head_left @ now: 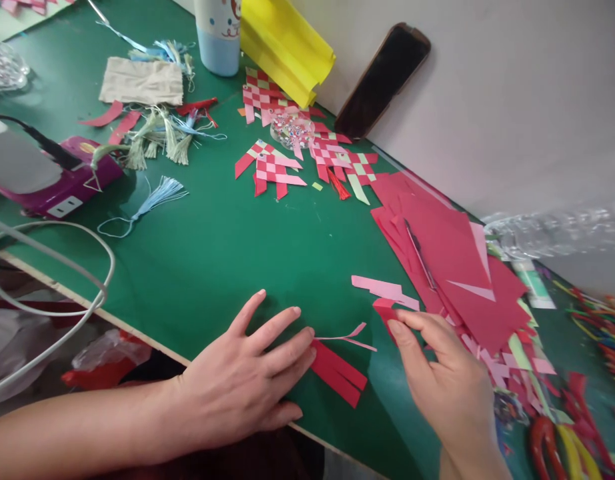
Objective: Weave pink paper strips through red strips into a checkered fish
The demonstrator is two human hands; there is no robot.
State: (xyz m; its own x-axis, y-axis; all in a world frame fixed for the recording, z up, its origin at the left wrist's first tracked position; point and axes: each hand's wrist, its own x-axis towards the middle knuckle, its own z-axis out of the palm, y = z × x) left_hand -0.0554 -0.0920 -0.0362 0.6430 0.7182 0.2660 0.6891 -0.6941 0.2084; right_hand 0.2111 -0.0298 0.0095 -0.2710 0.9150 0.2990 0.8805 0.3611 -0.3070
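My left hand (252,373) lies with its fingers spread near the table's front edge, its fingertips at the end of a slit red paper strip (340,373). A thin pink paper strip (345,338) sticks out by the same fingertips. Between thumb and forefinger, my right hand (437,367) pinches a folded red paper strip (385,312) just above the table. Right behind it lie pink paper strips (385,290). Farther back are woven paper fish (272,167) in red and pink checks.
Red paper sheets (447,247) with a pen (420,253) on top lie at the right. Scissors (552,447) are at the lower right. A phone (382,80) leans on the wall. Tassels (160,197), a cup (217,40) and a purple power strip (87,173) stand farther left.
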